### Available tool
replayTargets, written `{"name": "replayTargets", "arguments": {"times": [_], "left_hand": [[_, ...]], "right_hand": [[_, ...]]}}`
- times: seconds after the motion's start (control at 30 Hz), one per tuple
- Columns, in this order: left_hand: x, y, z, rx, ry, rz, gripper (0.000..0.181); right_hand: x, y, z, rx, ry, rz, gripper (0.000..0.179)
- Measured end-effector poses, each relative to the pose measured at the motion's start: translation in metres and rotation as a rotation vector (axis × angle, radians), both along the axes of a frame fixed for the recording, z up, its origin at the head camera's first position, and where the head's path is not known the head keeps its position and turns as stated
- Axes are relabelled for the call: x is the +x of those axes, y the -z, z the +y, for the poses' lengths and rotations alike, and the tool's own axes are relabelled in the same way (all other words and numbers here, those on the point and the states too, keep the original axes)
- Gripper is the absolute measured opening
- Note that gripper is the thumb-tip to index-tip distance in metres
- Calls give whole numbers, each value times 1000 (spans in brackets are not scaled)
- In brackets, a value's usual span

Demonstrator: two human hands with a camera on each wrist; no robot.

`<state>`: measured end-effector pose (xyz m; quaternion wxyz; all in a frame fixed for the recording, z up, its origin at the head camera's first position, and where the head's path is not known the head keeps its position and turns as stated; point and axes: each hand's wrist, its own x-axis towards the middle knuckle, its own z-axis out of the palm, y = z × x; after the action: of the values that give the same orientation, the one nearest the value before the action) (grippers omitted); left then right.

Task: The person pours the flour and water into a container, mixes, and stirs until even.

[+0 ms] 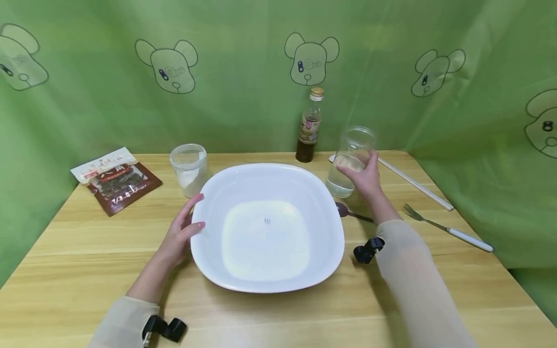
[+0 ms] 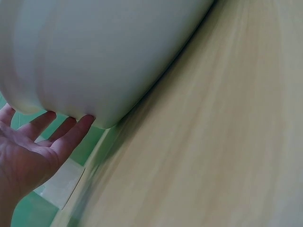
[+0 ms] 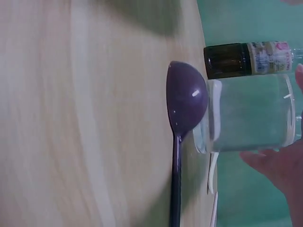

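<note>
A large white basin (image 1: pixel 267 285) stands on the table in the middle of the head view. My left hand (image 1: pixel 178 237) touches its left side, the thumb and a finger at the rim. In the left wrist view, that hand's spread fingers (image 2: pixel 75 132) rest against the outer wall (image 2: pixel 109 52). Right of the basin, my right hand (image 1: pixel 367 179) grips a clear glass jar (image 1: pixel 341 181) partly filled with clear liquid. A dark purple ladle (image 3: pixel 187 97) lies close to the jar in the right wrist view; the basin hides part of it in the head view.
A bottle of dark liquid (image 1: pixel 308 130) stands at the back. Left of it are a tub of white powder (image 1: pixel 191 174) and a packet of dark spice (image 1: pixel 119 181). A pair of white sticks (image 1: pixel 417 183) and a white-handled fork (image 1: pixel 461 236) lie on the right.
</note>
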<state>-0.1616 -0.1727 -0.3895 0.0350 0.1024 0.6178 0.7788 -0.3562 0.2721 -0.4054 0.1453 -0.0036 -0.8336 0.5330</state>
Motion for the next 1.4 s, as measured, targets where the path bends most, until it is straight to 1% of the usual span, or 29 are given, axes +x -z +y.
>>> {"name": "replayTargets", "arguments": {"times": [0.07,0.13,0.17,0.27,0.37,0.5,0.57,0.63,0.67,0.73,0.8,0.9,1.0,1.07,1.13,1.17,1.23,1.33,1.4], "left_hand": [[0,1,0,-3,3,-10,61],[0,1,0,-4,2,-17,62],[0,1,0,-3,2,-19,62],[1,1,0,-1,-2,-19,62],[1,1,0,0,-7,-17,62],[1,1,0,1,-10,-12,62],[1,1,0,-1,-10,-10,62],[1,0,1,-3,-9,-9,62],[1,0,1,-4,-10,-11,62],[1,0,1,-8,-11,-13,61],[1,0,1,-10,-13,-15,61],[2,0,2,-13,-14,-18,61],[1,-1,2,-13,-15,-14,61],[0,-2,2,-12,-13,-11,61],[0,-2,2,-12,-12,-8,61],[0,-2,3,-11,-12,-6,60],[1,-2,3,-9,-12,-5,60],[3,-2,3,-5,-15,-5,60],[3,-1,3,-5,-17,-4,60]], "right_hand": [[16,-9,-2,1,-45,-14,102],[36,-22,-5,3,-94,-27,96],[47,-30,-8,6,-98,-35,93],[71,-44,-10,49,-136,-64,85],[85,-49,-6,96,-140,-94,77],[102,-49,4,111,-160,-119,65],[107,-46,12,80,-151,-140,57],[114,-45,20,77,-162,-162,55],[117,-44,24,78,-164,-173,54],[121,-39,33,73,-138,-186,52],[127,-38,38,82,-145,-184,54],[133,-29,45,51,-130,-190,52],[137,-21,47,2,-141,-204,51],[138,-15,48,-19,-122,-216,51],[138,-9,47,-38,-119,-195,51],[138,-7,47,-34,-125,-178,51],[138,-1,46,11,-137,-147,50],[139,6,45,106,-152,-106,47],[139,9,45,187,-142,-88,43]]}}
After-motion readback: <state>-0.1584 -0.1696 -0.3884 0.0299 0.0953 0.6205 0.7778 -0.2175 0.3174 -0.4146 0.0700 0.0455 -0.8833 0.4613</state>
